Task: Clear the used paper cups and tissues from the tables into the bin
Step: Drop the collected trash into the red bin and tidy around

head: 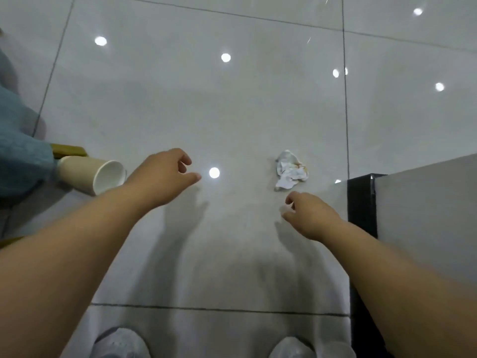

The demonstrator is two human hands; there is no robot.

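Downward head view of a glossy tiled floor [232, 112]. Left hand [162, 177]: grip loosely curled, holding nothing. Right hand [309, 215]: grip likewise slack and empty. A crumpled, stained tissue [291, 169] lies on the floor at 12 o'clock of the right hand, near but apart. A paper cup [103, 177] lies on its side at 9 o'clock of the left hand, its base hidden by blue cloth [20, 151]. Counter [426, 202] corner at 3 o'clock; shoes [121, 342] at 6 o'clock.

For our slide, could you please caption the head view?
Empty right hand hovers near a crumpled tissue on the tiled floor; a paper cup lies tipped near the left hand.
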